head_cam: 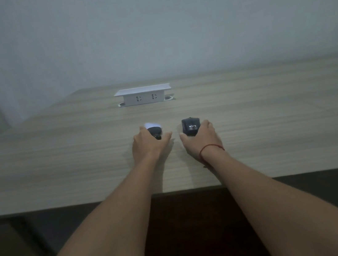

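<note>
Wood-grain desk under us, both arms stretched out. Our left hand curls its grip round a small black-and-white mouse, thumb out to the side. Just beside it, our right hand, red string at the wrist, grasps a black mouse with white lettering. Beyond both grips, well apart, sits a white socket box.

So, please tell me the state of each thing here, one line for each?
Left hand: holds a white and black object on the table.
Right hand: holds a black mouse on the table.
Socket box: raised, nothing plugged in.
Red string: around the right wrist.
</note>
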### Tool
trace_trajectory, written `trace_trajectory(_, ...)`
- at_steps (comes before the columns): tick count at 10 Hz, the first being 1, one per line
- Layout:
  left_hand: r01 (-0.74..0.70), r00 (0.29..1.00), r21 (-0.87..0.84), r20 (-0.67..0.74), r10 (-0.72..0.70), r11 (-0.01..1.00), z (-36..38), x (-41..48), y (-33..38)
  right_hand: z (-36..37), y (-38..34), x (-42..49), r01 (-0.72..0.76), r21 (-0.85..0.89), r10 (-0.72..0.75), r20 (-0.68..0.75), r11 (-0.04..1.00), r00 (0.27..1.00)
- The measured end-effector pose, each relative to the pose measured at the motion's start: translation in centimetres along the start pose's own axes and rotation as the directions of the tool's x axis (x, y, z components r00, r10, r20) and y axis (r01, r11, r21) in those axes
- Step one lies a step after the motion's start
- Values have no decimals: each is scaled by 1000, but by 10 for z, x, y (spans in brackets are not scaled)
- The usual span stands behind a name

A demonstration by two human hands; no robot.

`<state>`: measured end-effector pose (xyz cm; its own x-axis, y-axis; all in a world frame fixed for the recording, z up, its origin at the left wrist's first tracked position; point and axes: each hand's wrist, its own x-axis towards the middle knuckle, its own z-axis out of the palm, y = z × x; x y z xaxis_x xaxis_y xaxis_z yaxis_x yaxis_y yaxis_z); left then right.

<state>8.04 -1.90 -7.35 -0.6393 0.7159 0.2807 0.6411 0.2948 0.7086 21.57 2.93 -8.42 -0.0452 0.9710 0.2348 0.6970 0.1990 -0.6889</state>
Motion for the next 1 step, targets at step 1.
trace_trajectory(1,13,999,99,31,-16,995,-12,-26,0,-11,4,-19,16,-116,-14,16,993,1000)
